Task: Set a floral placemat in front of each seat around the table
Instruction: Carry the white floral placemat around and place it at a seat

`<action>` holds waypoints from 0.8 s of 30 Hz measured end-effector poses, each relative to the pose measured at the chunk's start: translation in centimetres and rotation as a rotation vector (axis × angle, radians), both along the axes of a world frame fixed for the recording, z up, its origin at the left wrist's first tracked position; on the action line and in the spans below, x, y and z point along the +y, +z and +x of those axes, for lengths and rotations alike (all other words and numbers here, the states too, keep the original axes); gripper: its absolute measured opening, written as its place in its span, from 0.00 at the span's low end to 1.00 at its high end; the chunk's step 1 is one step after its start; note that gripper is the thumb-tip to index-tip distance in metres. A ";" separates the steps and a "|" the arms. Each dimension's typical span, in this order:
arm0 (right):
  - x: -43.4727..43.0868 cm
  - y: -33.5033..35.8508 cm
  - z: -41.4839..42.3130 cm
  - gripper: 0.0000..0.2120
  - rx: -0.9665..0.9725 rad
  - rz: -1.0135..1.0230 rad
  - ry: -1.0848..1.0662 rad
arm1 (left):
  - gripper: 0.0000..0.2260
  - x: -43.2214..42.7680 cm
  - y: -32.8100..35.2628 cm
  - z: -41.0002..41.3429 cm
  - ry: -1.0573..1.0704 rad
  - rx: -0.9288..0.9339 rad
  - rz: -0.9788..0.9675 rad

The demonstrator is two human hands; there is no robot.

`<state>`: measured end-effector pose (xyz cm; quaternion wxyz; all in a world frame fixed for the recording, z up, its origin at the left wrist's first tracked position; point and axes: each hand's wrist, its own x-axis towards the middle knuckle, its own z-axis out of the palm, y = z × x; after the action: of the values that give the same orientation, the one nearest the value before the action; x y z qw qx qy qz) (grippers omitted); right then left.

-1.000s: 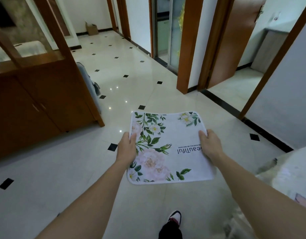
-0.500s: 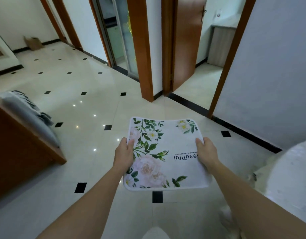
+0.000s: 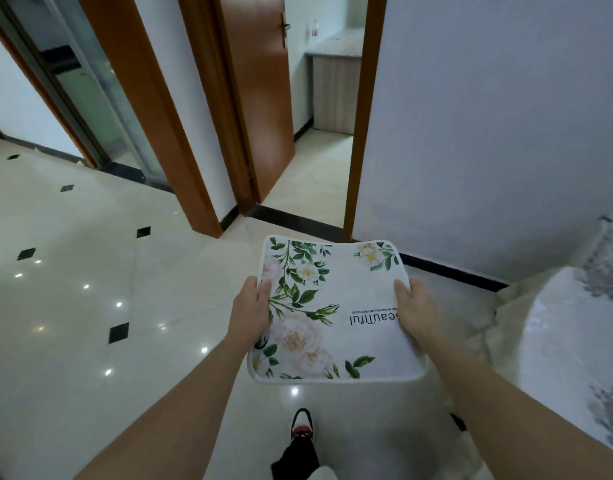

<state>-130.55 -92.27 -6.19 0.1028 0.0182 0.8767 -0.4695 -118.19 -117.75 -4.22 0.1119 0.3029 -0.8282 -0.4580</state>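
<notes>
I hold a white floral placemat (image 3: 336,313) flat in front of me above the floor, printed with green leaves, pale roses and the word "beautiful". My left hand (image 3: 250,311) grips its left edge and my right hand (image 3: 416,311) grips its right edge. At the far right is the edge of a round table (image 3: 575,327) under a white cloth with grey flower prints.
Glossy cream floor tiles with small black diamonds spread to the left. An open brown door (image 3: 260,98) leads ahead into a room with a cabinet. A grey wall (image 3: 488,133) with black skirting stands at the right. My shoe (image 3: 302,426) shows below the mat.
My view has swung to the right: the wooden cabinet at the left has left the frame and more of the table has come in at the right. Both hands still hold the placemat.
</notes>
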 end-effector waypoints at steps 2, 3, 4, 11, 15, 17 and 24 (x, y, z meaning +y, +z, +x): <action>-0.7 0.4 -3.4 0.16 -0.016 -0.002 -0.068 | 0.14 -1.4 0.2 -5.1 -0.062 0.013 0.004; -0.9 0.5 -5.1 0.16 -0.020 0.001 -0.100 | 0.14 -2.1 0.5 -7.5 -0.094 0.019 0.005; -1.2 0.9 -6.6 0.15 -0.023 -0.002 -0.131 | 0.14 -2.8 0.7 -9.8 -0.124 0.026 0.003; -1.2 3.5 -15.2 0.14 0.016 -0.016 -0.310 | 0.16 -4.5 2.0 -24.2 -0.307 0.061 0.021; 0.2 3.4 -19.3 0.14 0.021 -0.051 -0.414 | 0.14 -3.1 2.1 -30.9 -0.411 0.065 0.031; 1.2 3.1 -21.2 0.13 0.020 -0.047 -0.450 | 0.13 -2.0 1.9 -34.0 -0.457 0.061 0.043; 6.0 1.3 -29.9 0.14 0.018 -0.046 -0.568 | 0.13 3.1 0.5 -46.2 -0.577 0.018 0.083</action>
<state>-160.45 -86.23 -4.91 -0.0400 0.2565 0.8266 -0.4993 -164.36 -114.69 -3.68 -0.0282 0.0552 -0.8598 -0.5068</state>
